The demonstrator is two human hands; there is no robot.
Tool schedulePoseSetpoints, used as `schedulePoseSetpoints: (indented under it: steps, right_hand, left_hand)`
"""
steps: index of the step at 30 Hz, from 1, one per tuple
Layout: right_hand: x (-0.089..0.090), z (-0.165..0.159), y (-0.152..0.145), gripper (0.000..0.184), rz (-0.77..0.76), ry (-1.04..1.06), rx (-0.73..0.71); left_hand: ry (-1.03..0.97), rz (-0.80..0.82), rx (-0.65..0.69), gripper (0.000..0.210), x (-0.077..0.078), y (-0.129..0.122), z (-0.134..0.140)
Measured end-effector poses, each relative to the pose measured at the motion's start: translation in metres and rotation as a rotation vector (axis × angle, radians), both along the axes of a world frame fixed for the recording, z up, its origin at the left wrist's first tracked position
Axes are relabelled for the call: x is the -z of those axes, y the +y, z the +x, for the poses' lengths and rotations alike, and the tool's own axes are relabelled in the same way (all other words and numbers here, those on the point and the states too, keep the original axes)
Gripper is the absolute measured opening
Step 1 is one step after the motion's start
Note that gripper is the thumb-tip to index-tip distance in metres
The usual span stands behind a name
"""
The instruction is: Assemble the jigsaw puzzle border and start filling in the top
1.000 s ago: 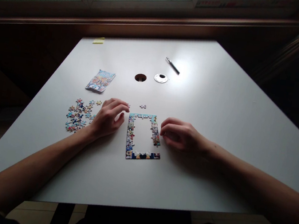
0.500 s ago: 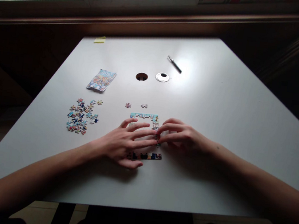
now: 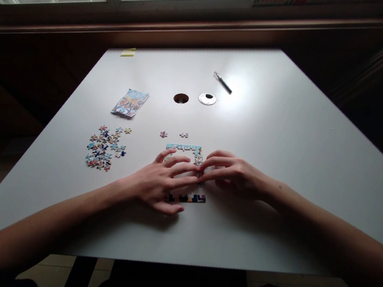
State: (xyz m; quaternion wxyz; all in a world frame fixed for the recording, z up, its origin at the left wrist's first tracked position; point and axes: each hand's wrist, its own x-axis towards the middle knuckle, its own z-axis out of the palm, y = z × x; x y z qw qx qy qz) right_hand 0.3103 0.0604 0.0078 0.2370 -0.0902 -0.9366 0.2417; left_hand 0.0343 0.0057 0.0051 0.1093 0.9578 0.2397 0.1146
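A partly joined jigsaw puzzle border (image 3: 184, 147) lies on the white table, blue along its far side and dark along its near strip (image 3: 187, 199). Over its left part spreads my left hand (image 3: 162, 179), open, its middle fingertips reaching the right side of the border. My right hand (image 3: 228, 171) comes in from the right, fingers drawn together on a small jigsaw piece (image 3: 200, 175) at that same side. Fingertips cover most of this piece. Two loose pieces, one pinkish (image 3: 163, 134) and one pale (image 3: 183, 135), lie just beyond the border.
A pile of loose jigsaw pieces (image 3: 102, 150) lies to the left. Behind it is a colourful printed packet (image 3: 130, 103). Farther back are a round cable hole (image 3: 181, 98), its silver cover (image 3: 207, 99), a dark pen (image 3: 223, 82) and a yellow sticky note (image 3: 128, 52).
Both hands stay almost in place, the right fingertips shifting very slightly at the border's right side. The near strip's right end now sits a little closer to that side.
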Motion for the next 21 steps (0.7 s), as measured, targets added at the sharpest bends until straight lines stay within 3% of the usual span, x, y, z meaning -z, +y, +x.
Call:
schedulePoseSetpoints:
  steps: [7,21]
  right_hand:
    - [-0.0041,0.0006,-0.0048,0.031,0.102,-0.112,0.035]
    - [0.0026,0.0012,-0.0044,0.029,0.071,-0.085,0.034]
  left_hand:
    - [0.029,0.013,-0.024,0.068,-0.0005,-0.0023,0.0001]
    - [-0.042,0.077,-0.01,0.052,-0.0015,-0.0046,-0.002]
